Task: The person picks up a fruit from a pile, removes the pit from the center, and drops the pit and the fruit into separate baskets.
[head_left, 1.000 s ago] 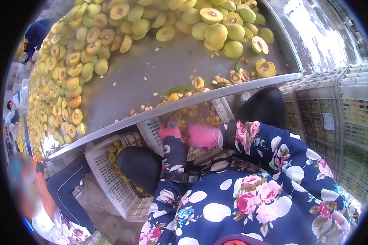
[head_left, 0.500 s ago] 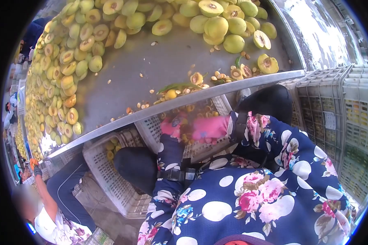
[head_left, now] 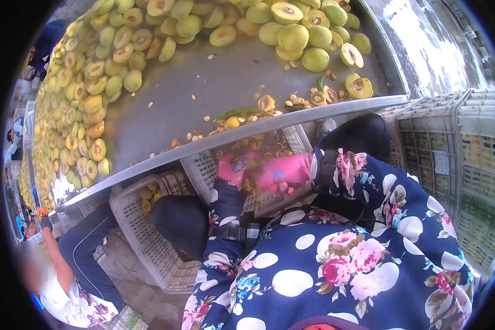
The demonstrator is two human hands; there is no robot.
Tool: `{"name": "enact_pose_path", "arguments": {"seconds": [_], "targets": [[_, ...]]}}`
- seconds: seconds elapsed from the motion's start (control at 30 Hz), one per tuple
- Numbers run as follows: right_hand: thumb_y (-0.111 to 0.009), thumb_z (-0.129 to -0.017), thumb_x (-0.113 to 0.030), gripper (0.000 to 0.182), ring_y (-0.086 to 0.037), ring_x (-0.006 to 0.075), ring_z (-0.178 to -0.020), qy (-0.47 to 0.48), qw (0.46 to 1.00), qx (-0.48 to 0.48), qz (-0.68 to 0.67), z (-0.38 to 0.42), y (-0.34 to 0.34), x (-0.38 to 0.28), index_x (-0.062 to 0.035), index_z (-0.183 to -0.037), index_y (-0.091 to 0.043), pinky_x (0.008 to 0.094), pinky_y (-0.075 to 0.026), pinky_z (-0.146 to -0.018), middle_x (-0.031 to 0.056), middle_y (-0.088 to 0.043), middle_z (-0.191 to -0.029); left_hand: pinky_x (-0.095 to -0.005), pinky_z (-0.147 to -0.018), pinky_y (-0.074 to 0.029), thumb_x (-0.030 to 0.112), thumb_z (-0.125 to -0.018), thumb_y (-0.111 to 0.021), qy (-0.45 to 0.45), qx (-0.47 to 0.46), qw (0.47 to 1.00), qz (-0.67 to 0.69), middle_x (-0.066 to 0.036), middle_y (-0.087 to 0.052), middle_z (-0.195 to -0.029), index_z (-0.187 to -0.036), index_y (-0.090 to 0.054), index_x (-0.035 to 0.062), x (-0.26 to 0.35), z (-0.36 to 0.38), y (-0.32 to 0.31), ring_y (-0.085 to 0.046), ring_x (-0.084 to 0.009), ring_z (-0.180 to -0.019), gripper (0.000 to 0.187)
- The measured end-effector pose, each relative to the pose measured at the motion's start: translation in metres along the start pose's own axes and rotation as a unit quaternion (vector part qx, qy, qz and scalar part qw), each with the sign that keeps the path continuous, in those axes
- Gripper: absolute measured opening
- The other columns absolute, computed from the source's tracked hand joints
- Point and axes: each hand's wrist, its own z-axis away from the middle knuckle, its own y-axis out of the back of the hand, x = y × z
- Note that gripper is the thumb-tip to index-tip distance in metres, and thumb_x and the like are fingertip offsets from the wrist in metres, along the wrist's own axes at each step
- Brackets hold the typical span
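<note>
Both of my hands wear pink gloves and are close together over a pale plastic crate between my knees. My left hand has its fingers curled inward. Facing it, my right hand is also curled, its fingertips low over the crate. Blurred yellow-brown fruit pieces show between the two gloves; which hand grips them is hard to make out. More cut fruit lies in the crate behind the hands, under the table edge.
A metal table ahead carries heaps of halved yellow-green fruit, loose pits and a green leaf. Its raised rim runs above my hands. Another crate with fruit stands at left, beside a seated person. Stacked crates stand at right.
The view has shifted slightly. My hands stay together over the crate, with the gloves turned a little and the fruit pieces between them showing differently. The person at left has moved slightly.
</note>
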Motion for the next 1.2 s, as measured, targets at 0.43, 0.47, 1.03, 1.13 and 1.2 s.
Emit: {"name": "enact_pose_path", "arguments": {"seconds": [0.43,0.47,1.03,1.13,1.2], "targets": [[-0.054,-0.086,-0.023,0.023,-0.041,0.0014,-0.043,-0.004,0.995,-0.012,-0.101,0.009,-0.02,0.006,-0.0107,-0.067,-0.049,0.0177,-0.034,-0.038,-0.0074,-0.043,-0.056,-0.0292,-0.064,-0.05,0.008,-0.081,-0.063,-0.066,-0.062,0.987,0.13,-0.016,-0.064,-0.089,-0.094,-0.064,-0.002,0.006,0.017,-0.017,-0.062,-0.0196,-0.074,0.016],[-0.054,-0.086,-0.023,0.023,-0.04,0.0015,-0.043,0.01,0.993,-0.042,-0.112,0.008,-0.022,0.007,-0.0108,-0.067,-0.049,0.0177,-0.033,-0.037,-0.0075,-0.042,-0.056,-0.0318,-0.064,-0.051,0.013,-0.083,-0.061,-0.052,-0.081,0.984,0.151,-0.016,-0.064,-0.091,-0.097,-0.062,0.0008,0.003,0.014,-0.011,-0.062,-0.0212,-0.075,0.018],[-0.061,-0.083,-0.033,0.029,-0.044,0.0074,-0.041,0.087,0.93,0.306,0.185,0.03,-0.021,0.02,-0.0056,-0.084,-0.052,0.0221,-0.036,-0.035,0.0003,-0.048,-0.058,-0.035,-0.058,-0.054,0.034,-0.093,-0.043,0.028,0.083,0.983,0.161,-0.015,-0.06,-0.105,-0.116,-0.052,0.0052,0.059,0.061,-0.013,-0.062,-0.0255,-0.084,0.038],[-0.06,-0.085,-0.032,0.029,-0.044,0.0072,-0.041,0.128,0.928,0.291,0.196,0.034,-0.025,0.021,-0.005,-0.084,-0.049,0.0227,-0.036,-0.035,0.0002,-0.048,-0.059,-0.0388,-0.06,-0.058,0.029,-0.091,-0.047,-0.051,0.051,0.987,0.143,-0.02,-0.058,-0.109,-0.119,-0.047,-0.0036,0.099,0.112,0.025,-0.062,-0.0289,-0.091,0.043],[-0.058,-0.085,-0.033,0.034,-0.048,0.0108,-0.043,0.103,0.936,0.292,0.168,0.033,-0.018,0.031,-0.0015,-0.075,-0.052,0.0239,-0.038,-0.038,0.003,-0.05,-0.058,-0.0404,-0.057,-0.059,0.019,-0.09,-0.051,-0.161,0.089,0.977,0.103,-0.023,-0.058,-0.106,-0.113,-0.051,-0.0085,0.132,0.153,0.065,-0.062,-0.0291,-0.091,0.036]]}}
